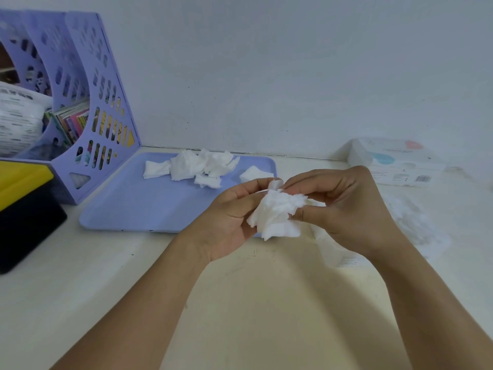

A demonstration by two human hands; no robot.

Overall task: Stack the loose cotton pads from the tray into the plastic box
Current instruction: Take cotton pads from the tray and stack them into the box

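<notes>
A bunch of white cotton pads (277, 212) is held between both hands, just above the near right corner of the lilac tray (138, 204). My left hand (229, 217) cups the bunch from the left, fingers curled round it. My right hand (344, 206) pinches it from the right with thumb and fingers. More loose cotton pads (197, 166) lie in a heap at the tray's far edge. A clear plastic box (416, 222), faint and see-through, lies on the table to the right of my right hand, partly hidden by it.
A lilac magazine rack (88, 102) with booklets stands at the back left. A yellow and black object (24, 206) sits at the left edge. A white printed carton (394, 161) lies at the back right by the wall.
</notes>
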